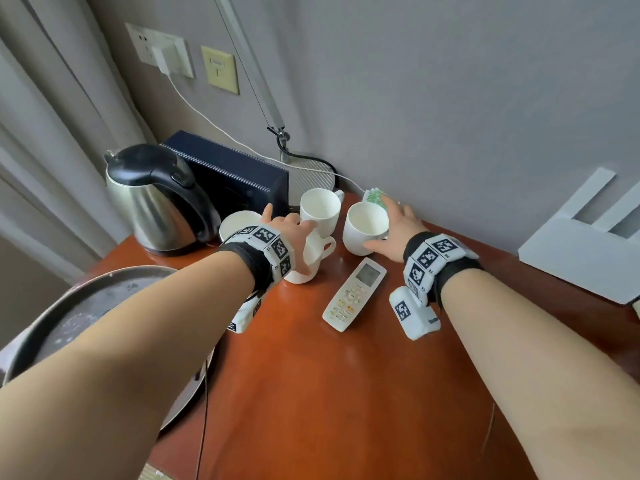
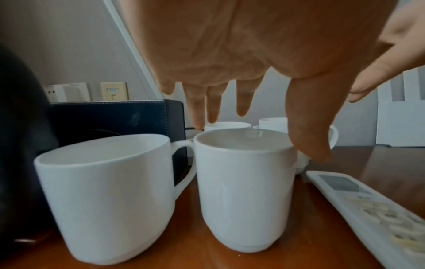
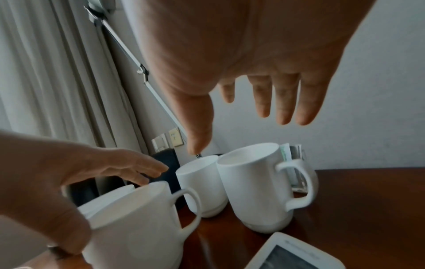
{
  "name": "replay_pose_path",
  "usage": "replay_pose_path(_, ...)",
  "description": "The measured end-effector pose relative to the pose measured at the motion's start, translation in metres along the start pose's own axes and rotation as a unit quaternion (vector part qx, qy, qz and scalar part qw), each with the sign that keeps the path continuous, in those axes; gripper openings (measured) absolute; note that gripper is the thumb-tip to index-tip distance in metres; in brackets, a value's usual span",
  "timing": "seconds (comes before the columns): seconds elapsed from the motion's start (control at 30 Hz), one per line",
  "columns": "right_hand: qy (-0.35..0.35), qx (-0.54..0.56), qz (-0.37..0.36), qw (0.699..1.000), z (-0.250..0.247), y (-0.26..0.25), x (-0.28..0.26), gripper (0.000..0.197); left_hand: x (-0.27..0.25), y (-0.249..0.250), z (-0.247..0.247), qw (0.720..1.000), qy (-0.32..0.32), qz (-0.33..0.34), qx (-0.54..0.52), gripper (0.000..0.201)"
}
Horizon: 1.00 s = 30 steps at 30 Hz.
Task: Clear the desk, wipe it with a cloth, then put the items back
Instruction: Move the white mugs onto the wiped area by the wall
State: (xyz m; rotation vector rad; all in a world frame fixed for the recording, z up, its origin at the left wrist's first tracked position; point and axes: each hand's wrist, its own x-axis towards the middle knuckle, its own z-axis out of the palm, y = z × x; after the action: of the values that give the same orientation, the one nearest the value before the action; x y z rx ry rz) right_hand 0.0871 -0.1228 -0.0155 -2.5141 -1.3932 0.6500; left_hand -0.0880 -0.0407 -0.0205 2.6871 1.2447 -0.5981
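Four white mugs stand bunched at the far end of a reddish wooden desk (image 1: 346,393), all upright, and those whose insides show hold nothing. The person's left hand (image 1: 291,233) is spread over the near-left mug (image 1: 311,261), fingers straight and loose, the thumb hanging by its rim; it grasps nothing. Left of that mug, handle touching it, sits the wide mug (image 2: 110,191), close against the kettle. The far mug (image 1: 318,209) stands behind them. The right hand (image 1: 394,233) hovers splayed above the right mug (image 1: 363,230), whose handle points right; the fingers are extended and released, not closed on the cup.

A white remote control (image 1: 355,294) lies face up on the desk just near of the mugs, between the two wrists. Behind the right mug a small clear holder (image 3: 299,174) carries green-and-white packets (image 1: 374,196); what they contain cannot be told.

A steel electric kettle (image 1: 156,202) with a black lid and handle stands at the far left, lid down. Beside it is a dark blue box (image 1: 235,171), then the round base of a desk lamp (image 1: 311,174). A round metal tray (image 1: 86,306) lies at the near left edge. A white router (image 1: 588,251) sits at the right. A white cable (image 1: 207,119) runs from a wall socket (image 1: 162,51) on the grey wall, with pale curtains (image 1: 45,116) at left.
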Motion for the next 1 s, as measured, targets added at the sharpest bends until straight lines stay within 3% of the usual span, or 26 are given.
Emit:
replay_pose_path(0.1, -0.020, -0.022, 0.013, 0.999, 0.010, -0.003, 0.024, 0.096, 0.011, -0.002, 0.001, 0.999, -0.027, 0.013, 0.014, 0.088)
replay_pose_path(0.3, -0.011, -0.056, 0.020, 0.998, 0.030, -0.004, 0.048, 0.097, 0.021, -0.006, 0.011, 0.998, -0.022, 0.039, 0.039, 0.097)
replay_pose_path(0.43, 0.055, -0.003, 0.039, 0.998, 0.042, -0.002, 0.054, 0.103, 0.022, -0.008, 0.015, 0.999, 0.002, 0.046, 0.014, 0.089)
replay_pose_path(0.6, 0.032, 0.023, 0.051, 0.998, 0.046, 0.001, 0.061, 0.103, 0.018, -0.005, 0.018, 0.998, 0.016, 0.052, -0.014, 0.084)
replay_pose_path(1.0, 0.081, 0.046, -0.019, 0.995, 0.007, 0.002, 0.014, 0.105, -0.028, -0.006, -0.005, 0.996, 0.038, 0.045, -0.068, 0.087)
